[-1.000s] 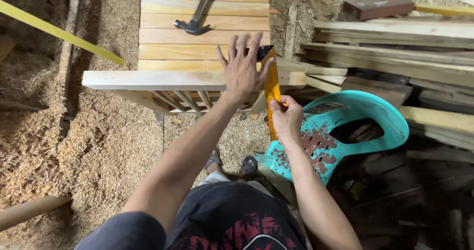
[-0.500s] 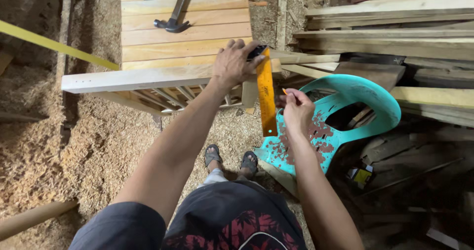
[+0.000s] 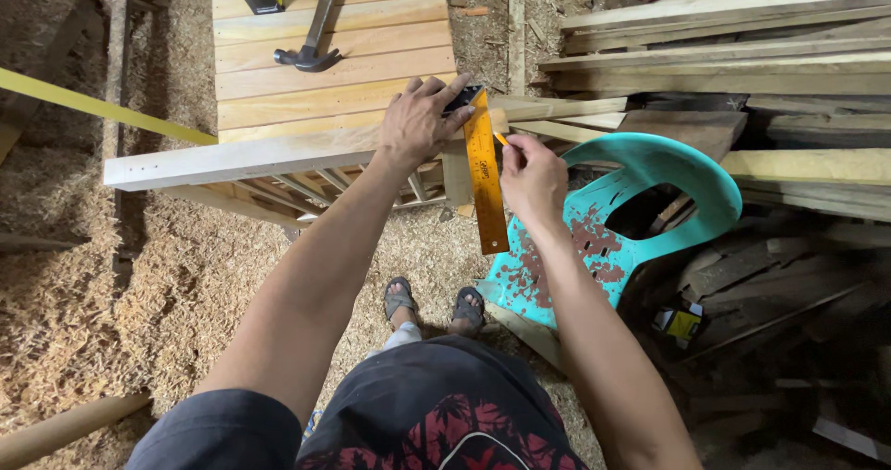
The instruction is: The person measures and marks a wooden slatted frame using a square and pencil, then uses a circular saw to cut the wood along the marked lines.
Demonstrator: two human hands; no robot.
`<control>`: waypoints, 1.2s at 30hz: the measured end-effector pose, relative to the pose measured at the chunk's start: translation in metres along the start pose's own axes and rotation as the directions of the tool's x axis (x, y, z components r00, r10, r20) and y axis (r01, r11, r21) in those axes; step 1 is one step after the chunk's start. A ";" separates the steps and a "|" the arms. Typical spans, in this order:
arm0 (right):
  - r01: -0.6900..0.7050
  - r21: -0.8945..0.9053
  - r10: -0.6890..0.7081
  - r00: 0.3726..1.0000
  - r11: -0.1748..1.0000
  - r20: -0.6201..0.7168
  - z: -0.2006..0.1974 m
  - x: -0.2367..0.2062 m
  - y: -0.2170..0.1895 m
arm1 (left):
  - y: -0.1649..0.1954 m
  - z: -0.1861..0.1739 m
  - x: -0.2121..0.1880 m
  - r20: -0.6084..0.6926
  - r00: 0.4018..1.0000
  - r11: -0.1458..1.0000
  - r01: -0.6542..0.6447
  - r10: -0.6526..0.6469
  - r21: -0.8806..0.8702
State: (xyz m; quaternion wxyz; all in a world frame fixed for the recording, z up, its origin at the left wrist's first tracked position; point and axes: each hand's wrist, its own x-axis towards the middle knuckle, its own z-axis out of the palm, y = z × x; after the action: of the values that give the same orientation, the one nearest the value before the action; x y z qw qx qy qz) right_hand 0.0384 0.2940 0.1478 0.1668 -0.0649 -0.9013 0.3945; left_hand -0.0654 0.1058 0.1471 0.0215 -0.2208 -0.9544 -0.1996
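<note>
The try square lies across the end of a pale plank, its yellow blade hanging out past the plank's near edge toward the person's feet and its dark stock sitting up on the slatted bench. The blade's long axis runs almost straight away from the person, at a right angle to the plank, which stretches left to right. It looks like thin stiff metal, light enough to shift under a nudge and smooth on its face, so it probably handles best pinned flat at the stock end, where the weight and the thicker body are, rather than by the free blade.

The left hand does just that: palm down, fingers spread over the stock and the plank's end, a flat pressing grip rather than a closed one. The right hand sits just right of the blade, fingers pinched shut around a small pencil whose orange tip points at the blade's edge, near the plank.

Further up the bench a hammer lies head toward the person. A yellow tape runs slantwise at left over the sawdust floor. To the right stand a teal plastic chair, spotted with red, and a stack of rough boards.
</note>
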 end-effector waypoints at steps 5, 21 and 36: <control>0.055 -0.133 -0.053 0.998 0.990 0.016 0.008 0.020 -0.006 | 0.002 0.000 -0.001 -0.007 0.999 0.999 0.040 -0.040 0.026; 0.093 -0.250 -0.046 0.981 0.964 0.188 0.021 0.059 0.007 | 0.002 0.003 0.003 0.094 0.989 0.993 0.116 -0.115 -0.006; -0.289 -0.032 0.290 0.956 0.957 0.047 -0.028 0.008 0.039 | -0.021 -0.015 -0.013 -0.163 0.967 0.980 0.184 -0.194 -0.076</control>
State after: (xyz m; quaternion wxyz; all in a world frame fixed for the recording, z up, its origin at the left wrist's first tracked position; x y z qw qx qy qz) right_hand 0.0400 0.3417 0.1392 0.0833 -0.1880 -0.8910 0.4049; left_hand -0.0631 0.0776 0.1517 0.0770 -0.1115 -0.9594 -0.2476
